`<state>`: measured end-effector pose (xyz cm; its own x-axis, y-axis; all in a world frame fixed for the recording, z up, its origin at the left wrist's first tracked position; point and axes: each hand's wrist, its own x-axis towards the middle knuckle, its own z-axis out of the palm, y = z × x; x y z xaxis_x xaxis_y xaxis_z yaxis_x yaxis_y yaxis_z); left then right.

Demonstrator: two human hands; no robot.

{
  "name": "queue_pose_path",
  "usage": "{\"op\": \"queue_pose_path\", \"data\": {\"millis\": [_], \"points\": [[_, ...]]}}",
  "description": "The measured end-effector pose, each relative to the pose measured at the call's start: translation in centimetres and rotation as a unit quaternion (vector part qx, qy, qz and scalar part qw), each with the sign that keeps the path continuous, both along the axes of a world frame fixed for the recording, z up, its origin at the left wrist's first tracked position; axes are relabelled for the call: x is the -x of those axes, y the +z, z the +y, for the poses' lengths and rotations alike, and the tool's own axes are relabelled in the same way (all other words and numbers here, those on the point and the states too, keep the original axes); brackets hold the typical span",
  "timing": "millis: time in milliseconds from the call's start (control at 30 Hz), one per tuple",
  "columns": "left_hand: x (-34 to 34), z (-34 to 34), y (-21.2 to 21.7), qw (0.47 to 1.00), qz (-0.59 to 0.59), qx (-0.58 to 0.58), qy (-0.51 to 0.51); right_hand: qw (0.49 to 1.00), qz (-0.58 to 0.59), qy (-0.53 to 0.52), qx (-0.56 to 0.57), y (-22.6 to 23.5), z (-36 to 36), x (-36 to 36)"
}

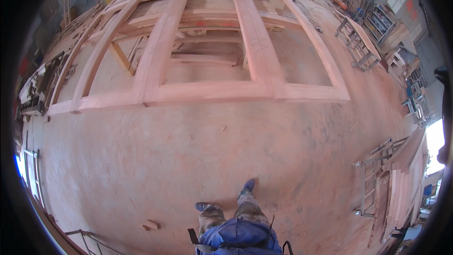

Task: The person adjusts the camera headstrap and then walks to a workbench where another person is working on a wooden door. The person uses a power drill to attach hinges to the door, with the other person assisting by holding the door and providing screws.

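Wood frame (203, 93) lying ahead of person (240, 237)

Lg. wood frame is spanning upper view, raised off dusty flr (188, 148), well apart from feet. L hand & R hand are falling outside view; can't tell finger state. R shoe (249, 185) is pointing fwd, ahead of L shoe (202, 206). Wood scraps (152, 225) are lying lower L.

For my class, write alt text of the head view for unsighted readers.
A pinkish wooden frame with rectangular openings, spread over a dusty workshop floor. The wearer's blue garment and shoes show at the bottom; neither hand is in view.
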<state>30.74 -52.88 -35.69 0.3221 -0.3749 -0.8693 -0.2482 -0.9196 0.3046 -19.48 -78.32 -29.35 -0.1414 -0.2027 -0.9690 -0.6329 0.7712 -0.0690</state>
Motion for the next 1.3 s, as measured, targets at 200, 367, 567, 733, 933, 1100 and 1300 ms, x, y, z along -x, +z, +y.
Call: {"op": "queue_pose_path", "data": {"millis": [200, 367, 567, 733, 933, 1100, 1300], "points": [[1.7, -3.5, 0.1, 0.998, -0.023, -0.029, -0.04, 0.998, -0.065, 0.006, -0.011, -3.5, -4.1, 5.4], [0.7, -8.6, 1.2, 0.982, -0.062, 0.01, -0.176, 0.971, -0.197, 0.109, 0.082, -5.7, -10.7, 12.0], [1.9, -31.6, 10.7, 0.968, -0.017, 0.252, 0.004, 0.936, -0.265, 0.009, 0.231, 9.1, -26.5, 5.1], [11.7, -46.6, 20.7, 0.893, 0.283, 0.322, -0.135, 0.877, -0.42, -0.027, 0.231, 15.7, -26.9, 5.8], [16.2, -57.3, 26.0, 0.741, 0.544, 0.308, -0.246, 0.607, -0.737, 0.127, 0.267, 25.0, -28.2, 4.1], [18.6, -66.1, 28.0, 0.652, 0.568, 0.333, -0.376, 0.686, -0.665, 0.089, 0.28, 28.5, -29.0, 6.3], [30.0, -70.6, 35.7, 0.462, 0.621, 0.394, -0.497, 0.565, -0.589, -0.198, 0.542, 25.1, -29.5, 8.9]]}}
